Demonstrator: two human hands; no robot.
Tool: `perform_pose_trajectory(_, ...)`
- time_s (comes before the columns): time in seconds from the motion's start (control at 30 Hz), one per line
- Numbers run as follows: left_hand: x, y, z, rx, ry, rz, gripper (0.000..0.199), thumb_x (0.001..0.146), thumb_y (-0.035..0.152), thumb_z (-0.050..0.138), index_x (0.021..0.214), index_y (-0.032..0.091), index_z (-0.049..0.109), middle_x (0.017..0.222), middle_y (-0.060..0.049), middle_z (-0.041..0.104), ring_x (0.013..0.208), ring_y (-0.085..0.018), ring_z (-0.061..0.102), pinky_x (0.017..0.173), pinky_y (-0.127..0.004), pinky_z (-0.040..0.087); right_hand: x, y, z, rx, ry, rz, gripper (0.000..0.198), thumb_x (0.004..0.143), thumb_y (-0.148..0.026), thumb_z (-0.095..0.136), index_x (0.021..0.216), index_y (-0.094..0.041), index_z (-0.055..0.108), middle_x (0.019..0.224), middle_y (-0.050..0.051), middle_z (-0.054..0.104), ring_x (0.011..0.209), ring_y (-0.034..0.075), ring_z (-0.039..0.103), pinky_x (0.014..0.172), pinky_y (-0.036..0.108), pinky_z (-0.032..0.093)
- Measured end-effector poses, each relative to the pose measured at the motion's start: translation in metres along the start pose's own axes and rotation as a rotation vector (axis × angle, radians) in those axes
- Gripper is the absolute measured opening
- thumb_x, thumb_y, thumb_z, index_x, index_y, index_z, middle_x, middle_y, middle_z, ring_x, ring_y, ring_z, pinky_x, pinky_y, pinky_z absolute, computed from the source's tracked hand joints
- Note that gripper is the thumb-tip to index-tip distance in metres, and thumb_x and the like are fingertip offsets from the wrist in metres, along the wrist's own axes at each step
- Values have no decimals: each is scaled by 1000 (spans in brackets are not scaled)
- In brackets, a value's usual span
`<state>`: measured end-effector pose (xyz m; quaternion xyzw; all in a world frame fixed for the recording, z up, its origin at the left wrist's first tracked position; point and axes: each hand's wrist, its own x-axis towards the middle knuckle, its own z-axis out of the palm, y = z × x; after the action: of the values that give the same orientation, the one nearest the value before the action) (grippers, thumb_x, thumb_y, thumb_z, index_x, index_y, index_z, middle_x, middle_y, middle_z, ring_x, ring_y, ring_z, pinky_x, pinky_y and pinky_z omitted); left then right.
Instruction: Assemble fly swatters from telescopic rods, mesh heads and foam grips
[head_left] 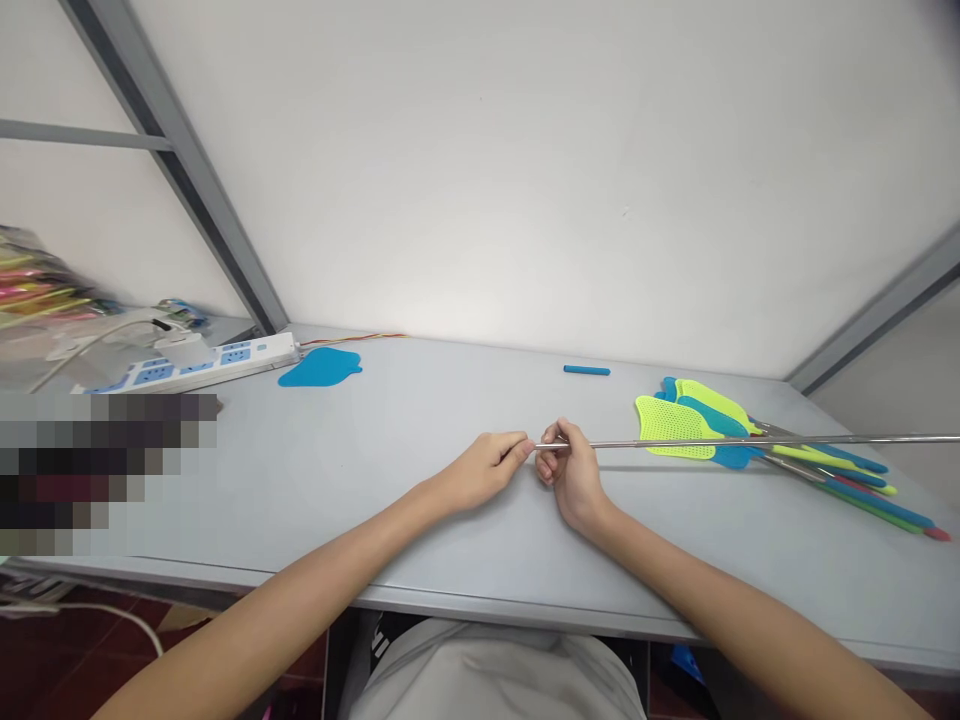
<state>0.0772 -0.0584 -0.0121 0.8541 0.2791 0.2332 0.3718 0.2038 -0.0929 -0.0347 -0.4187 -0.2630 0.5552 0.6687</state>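
Observation:
A long, thin metal telescopic rod [810,439] runs level from the middle of the view out past the right edge. My left hand [486,470] pinches its near end between thumb and fingers. Just to the right, my right hand [574,475] is curled around the rod, fingers closed. Behind the hands lies a small blue tube-shaped handle [586,370]. A blue fly swatter head [322,367], loose and without a rod, rests flat at the back left. On the right, under the rod, is a pile of fly swatters with yellow-green heads [671,428] and coloured handles [877,500].
A grey table [420,400] stands against a white wall. At the left are a white power strip [210,365] with a plug and cable, and bagged colourful items [45,280]. Grey metal frame posts [202,190] rise at both sides. A blurred-out patch covers the left edge.

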Motion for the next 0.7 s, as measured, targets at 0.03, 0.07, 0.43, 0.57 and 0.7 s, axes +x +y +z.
perform_pose_trajectory(0.03, 0, 0, 0, 7, 6, -5, 32, 85, 32, 24, 60, 16, 36, 57, 5, 35, 55, -8, 34, 53, -20, 29, 0, -1, 0, -3, -1, 9, 28, 74, -40, 39, 57, -18, 43, 35, -7, 32, 31, 7, 32, 34, 18, 22)
perform_pose_trajectory(0.07, 0, -1, 0, 13, 12, -10, 32, 85, 32, 24, 60, 16, 35, 56, 5, 34, 54, -8, 32, 52, -21, 28, 0, -2, 0, -5, -1, 19, 28, 74, -40, 39, 57, -18, 43, 35, -7, 31, 31, 7, 32, 34, 18, 22)
perform_pose_trajectory(0.43, 1, -1, -3, 39, 35, -12, 33, 85, 35, 25, 58, 17, 29, 55, 5, 26, 52, -8, 28, 49, -21, 25, 15, -16, -5, 134, 37, 58, 22, 70, -32, 46, 55, -16, 45, 42, -6, 36, 34, 6, 35, 33, 18, 24)
perform_pose_trajectory(0.57, 1, 2, -6, 67, 54, -38, 33, 85, 37, 23, 58, 17, 28, 55, 5, 27, 53, -8, 28, 50, -22, 25, 24, -26, -10, 168, 104, -8, 20, 70, -28, 44, 55, -16, 44, 44, -5, 38, 36, 7, 35, 34, 19, 24)
perform_pose_trajectory(0.7, 1, 3, -6, 84, 53, -57, 34, 84, 38, 21, 58, 17, 26, 55, 5, 25, 52, -9, 27, 50, -22, 25, 30, -41, -15, 227, 122, -24, 20, 71, -26, 42, 53, -17, 41, 42, -5, 34, 37, 7, 34, 36, 20, 28)
